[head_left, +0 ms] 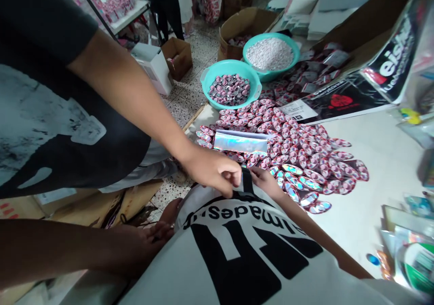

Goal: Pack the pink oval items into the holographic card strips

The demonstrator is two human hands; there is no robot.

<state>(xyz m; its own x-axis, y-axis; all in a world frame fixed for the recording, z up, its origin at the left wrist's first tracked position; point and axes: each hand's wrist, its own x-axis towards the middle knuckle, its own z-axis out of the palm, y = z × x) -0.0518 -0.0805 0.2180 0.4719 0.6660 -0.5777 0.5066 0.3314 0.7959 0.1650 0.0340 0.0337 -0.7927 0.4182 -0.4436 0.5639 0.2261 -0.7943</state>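
Observation:
My right hand is in front of my white T-shirt with black print, its fingers closed at the edge of a black strap. On the strap's other side is a co-worker's hand with curled fingers, reaching in from the left. Of my left hand only a bit of skin seems to show past the shirt's edge; its fingers are hidden. Another person's hand lies close to it. Beyond the strap, many oval red-and-pink shiny pieces are spread on the white table, with a folded silvery sheet on them.
Behind the pieces stand a turquoise basin of round pink and silver pieces and another basin of small white pieces. A printed carton lies open at right. Plastic packs are near the right edge. The co-worker's torso fills the left.

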